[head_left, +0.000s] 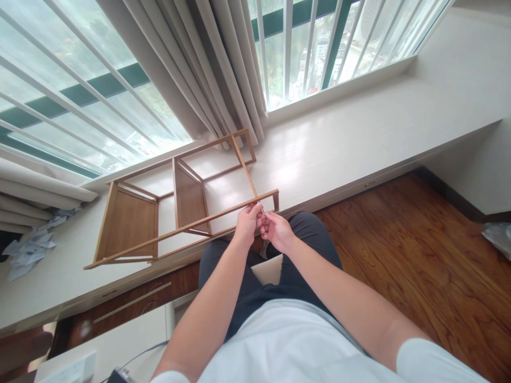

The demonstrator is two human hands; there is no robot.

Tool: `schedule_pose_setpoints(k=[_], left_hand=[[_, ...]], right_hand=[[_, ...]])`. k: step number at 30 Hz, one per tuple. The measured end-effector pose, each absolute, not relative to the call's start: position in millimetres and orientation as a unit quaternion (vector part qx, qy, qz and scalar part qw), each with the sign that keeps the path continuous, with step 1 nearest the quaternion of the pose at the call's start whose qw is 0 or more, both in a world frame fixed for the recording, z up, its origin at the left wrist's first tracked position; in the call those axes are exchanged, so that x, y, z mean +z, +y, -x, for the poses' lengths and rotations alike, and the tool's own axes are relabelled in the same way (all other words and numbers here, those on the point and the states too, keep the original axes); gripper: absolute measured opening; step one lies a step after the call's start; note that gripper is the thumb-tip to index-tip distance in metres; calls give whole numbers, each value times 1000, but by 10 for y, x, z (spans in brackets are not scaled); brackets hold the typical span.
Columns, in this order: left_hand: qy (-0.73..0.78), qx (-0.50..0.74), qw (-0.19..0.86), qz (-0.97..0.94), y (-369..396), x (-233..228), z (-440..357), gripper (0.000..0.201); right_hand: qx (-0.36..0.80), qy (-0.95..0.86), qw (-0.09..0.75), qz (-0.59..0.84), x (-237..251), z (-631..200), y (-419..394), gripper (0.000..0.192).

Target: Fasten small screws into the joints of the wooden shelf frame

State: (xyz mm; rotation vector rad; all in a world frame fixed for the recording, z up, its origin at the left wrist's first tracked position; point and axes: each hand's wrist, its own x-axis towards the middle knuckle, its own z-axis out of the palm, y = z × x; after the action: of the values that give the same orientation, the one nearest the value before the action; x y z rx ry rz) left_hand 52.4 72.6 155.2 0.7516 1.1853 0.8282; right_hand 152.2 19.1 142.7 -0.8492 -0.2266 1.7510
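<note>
The wooden rack lies on its side on the white ledge under the window, its long axis running left to right, low at the far left and rising toward the hands. Both hands meet at its near right corner: the left hand pinches the front rail just short of the end post, and the right hand, touching it, is closed on something too small to identify. Of the 2, the left is nearer the rail.
</note>
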Motion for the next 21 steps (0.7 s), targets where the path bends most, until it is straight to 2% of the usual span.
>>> schedule_pose_setpoints(k=[9, 21], left_hand=[[529, 374, 674, -354, 722, 1582, -512, 43], [525, 366, 686, -347, 678, 1635, -507, 38]], right_hand=[[778, -3, 533, 333, 1441, -1547, 223, 18], [772, -30, 544, 327, 1412, -1516, 198, 20]])
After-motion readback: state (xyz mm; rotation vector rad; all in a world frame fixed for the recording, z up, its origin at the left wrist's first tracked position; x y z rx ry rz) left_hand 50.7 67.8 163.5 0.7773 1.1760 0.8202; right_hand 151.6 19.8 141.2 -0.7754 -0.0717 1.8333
